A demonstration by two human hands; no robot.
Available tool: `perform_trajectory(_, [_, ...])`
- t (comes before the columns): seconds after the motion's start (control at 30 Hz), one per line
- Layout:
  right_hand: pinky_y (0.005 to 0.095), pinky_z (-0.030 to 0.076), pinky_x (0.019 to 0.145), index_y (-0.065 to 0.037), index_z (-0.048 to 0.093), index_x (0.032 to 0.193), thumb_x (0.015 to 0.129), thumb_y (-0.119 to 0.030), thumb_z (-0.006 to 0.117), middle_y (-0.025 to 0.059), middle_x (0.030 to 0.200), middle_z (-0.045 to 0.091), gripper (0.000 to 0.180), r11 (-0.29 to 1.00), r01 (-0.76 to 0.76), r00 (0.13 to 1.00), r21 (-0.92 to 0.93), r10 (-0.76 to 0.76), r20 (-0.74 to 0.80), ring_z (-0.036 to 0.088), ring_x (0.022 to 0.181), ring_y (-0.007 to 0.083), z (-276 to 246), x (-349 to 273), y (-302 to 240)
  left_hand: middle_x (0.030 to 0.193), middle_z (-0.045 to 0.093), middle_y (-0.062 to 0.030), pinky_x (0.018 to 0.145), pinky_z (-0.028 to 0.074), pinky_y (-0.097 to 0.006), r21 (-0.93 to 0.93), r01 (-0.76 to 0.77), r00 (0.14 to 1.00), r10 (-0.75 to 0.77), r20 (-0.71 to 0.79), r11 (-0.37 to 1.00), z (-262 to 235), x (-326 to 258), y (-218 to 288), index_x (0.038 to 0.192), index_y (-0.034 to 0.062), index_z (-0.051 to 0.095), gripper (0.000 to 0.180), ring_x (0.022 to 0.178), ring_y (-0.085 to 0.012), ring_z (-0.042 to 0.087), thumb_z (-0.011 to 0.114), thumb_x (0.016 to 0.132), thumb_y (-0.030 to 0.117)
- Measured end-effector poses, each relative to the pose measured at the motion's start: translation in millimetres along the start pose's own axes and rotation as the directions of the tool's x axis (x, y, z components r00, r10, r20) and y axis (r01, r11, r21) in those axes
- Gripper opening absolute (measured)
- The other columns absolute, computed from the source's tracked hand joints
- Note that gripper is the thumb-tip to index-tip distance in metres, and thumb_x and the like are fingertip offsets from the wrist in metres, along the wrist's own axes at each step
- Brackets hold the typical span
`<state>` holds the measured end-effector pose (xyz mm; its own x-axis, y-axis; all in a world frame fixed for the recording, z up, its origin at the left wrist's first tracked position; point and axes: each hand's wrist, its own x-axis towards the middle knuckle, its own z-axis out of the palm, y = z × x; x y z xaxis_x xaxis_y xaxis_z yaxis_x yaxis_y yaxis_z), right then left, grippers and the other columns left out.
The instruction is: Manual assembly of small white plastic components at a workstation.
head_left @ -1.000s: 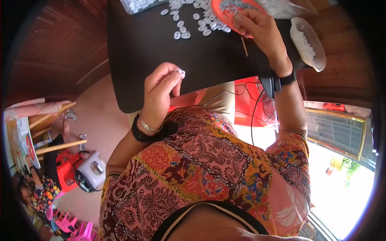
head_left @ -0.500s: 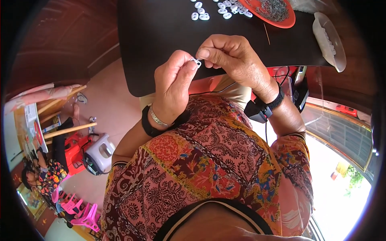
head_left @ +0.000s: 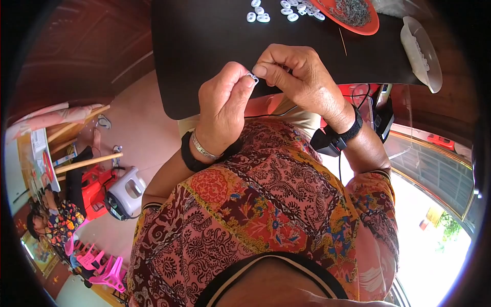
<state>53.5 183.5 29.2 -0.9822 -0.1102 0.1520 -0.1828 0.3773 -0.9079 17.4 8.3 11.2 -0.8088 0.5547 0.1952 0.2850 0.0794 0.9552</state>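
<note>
Left hand (head_left: 222, 105) pinches small white plastic piece (head_left: 254, 79); right hand (head_left: 302, 77) has fingertips closed, contents hidden. Far right lies round orange-red plate (head_left: 335, 18) holding thin grey bits (head_left: 355, 13).

A dark table (head_left: 204, 51) spans the upper center of the frame, small white oval pieces (head_left: 293, 17) scattered near the top edge. At upper right sit a red plate (head_left: 373, 25), a thin stick (head_left: 342, 42) below it, clear plastic (head_left: 396, 6) and a translucent dish (head_left: 408, 38).
</note>
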Motion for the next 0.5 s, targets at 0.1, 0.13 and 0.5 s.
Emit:
perform_trajectory(0.1, [0.0217,0.043,0.054,0.001,0.060,0.082,0.090,-0.010,0.057,0.0015,0.065,0.055,0.014,0.997,0.059,0.997,-0.044,-0.060,-0.038,0.050,0.060,0.0053,5,0,-1,0.060,0.045,-0.0069,0.049,0.034,-0.027,-0.016,-0.016,1.000,0.015,-0.013,1.000,0,-1,-3,0.080,-0.0012,0.049,0.018,0.054,-0.0108,0.039,0.051,0.091,0.013])
perform_trajectory(0.13, [0.0219,0.043,0.053,0.001,0.060,0.082,0.090,-0.009,0.057,0.0018,0.064,0.055,0.014,0.997,0.067,0.996,-0.042,-0.069,-0.050,0.050,0.059,0.0051,7,-1,0,0.060,0.045,-0.0069,0.049,0.034,-0.027,-0.016,-0.015,1.000,0.015,-0.014,1.000,0,-1,-3,0.080,-0.0012,0.049,0.018,0.054,-0.0108,0.039,0.051,0.091,0.013])
perform_trajectory(0.5, [0.0214,0.041,0.053,0.002,0.060,0.082,0.090,-0.009,0.057,0.0008,0.064,0.054,0.014,0.996,0.094,0.989,0.003,-0.093,-0.115,0.046,0.059,0.0045,12,2,3,0.060,0.041,-0.0049,0.050,0.032,-0.026,-0.045,-0.009,0.999,0.011,0.043,0.999,-5,3,-5,0.077,-0.0023,0.048,0.023,0.056,-0.0088,0.036,0.051,0.091,0.015])
